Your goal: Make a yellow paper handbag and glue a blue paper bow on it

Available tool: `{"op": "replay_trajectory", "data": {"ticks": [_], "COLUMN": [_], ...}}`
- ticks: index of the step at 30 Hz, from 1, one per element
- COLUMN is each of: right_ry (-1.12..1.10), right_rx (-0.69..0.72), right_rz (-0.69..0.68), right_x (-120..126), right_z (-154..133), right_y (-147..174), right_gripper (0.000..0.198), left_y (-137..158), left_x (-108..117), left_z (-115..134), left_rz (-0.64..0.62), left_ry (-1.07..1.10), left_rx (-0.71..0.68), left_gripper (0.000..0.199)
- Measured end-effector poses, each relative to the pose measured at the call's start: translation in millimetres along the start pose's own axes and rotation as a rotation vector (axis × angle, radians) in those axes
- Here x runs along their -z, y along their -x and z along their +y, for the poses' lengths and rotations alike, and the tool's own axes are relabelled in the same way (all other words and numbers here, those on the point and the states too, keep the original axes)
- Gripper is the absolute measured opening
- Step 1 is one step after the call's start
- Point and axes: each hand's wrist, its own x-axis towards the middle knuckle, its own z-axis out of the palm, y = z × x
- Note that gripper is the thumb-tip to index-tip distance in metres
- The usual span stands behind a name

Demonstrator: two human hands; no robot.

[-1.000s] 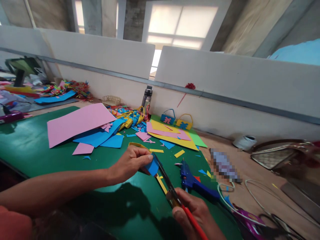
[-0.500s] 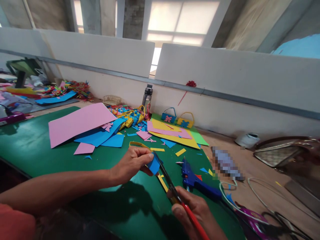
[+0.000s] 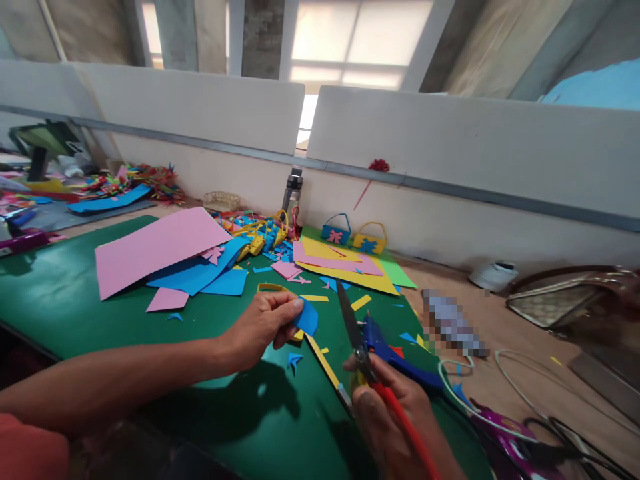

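Between the thumb and fingers of my left hand point(image 3: 265, 327) is a small blue foam or paper piece point(image 3: 307, 317) with a rounded edge. A yellow loop point(image 3: 275, 289) and a yellow edge show around the same hand; how they join the blue piece is hidden. My right hand point(image 3: 395, 413) grips red-handled scissors point(image 3: 351, 320), blades pointing up and away, apart from the blue piece. A blue scrap point(image 3: 295, 360) lies below my left hand. Between the hands, a long thin yellow stick point(image 3: 325, 362) with a blue and grey end rests on the green table point(image 3: 240, 413).
A blue glue gun point(image 3: 383, 350) lies beside the scissors. Pink sheet point(image 3: 160, 250), blue sheets point(image 3: 225, 282) and yellow sheets point(image 3: 370, 277) are further back. Two small paper bags point(image 3: 369, 244) stand by the wall. Cables point(image 3: 505, 400) and a handbag point(image 3: 555, 303) sit at right.
The scissors have moved right, away from the blue piece, and their blades have come together. The blue piece now has a rounder edge, and a blue scrap lies on the table below it.
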Motion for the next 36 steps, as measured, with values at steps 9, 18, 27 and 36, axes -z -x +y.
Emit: {"op": "replay_trajectory", "data": {"ticks": [9, 18, 27, 36], "right_ry": [-0.230, -0.222, -0.275, -0.347], "right_rx": [-0.102, -0.056, -0.056, -0.048], "right_rz": [0.057, 0.079, 0.120, 0.083], "right_x": [-3, -18, -16, -23], "right_z": [-11, -27, -23, -17], "right_y": [-5, -17, -16, -18], "right_gripper": [0.041, 0.039, 0.035, 0.033], "left_y": [7, 23, 18, 20], "left_x": [-7, -15, -12, -14], "left_z": [-2, -5, -9, -14], "left_rz": [-0.030, -0.118, -0.120, -0.181], "left_ry": [0.048, -0.101, -0.026, -0.087], "left_rx": [0.203, 0.177, 0.178, 0.155], "left_gripper": [0.028, 0.033, 0.032, 0.026]}}
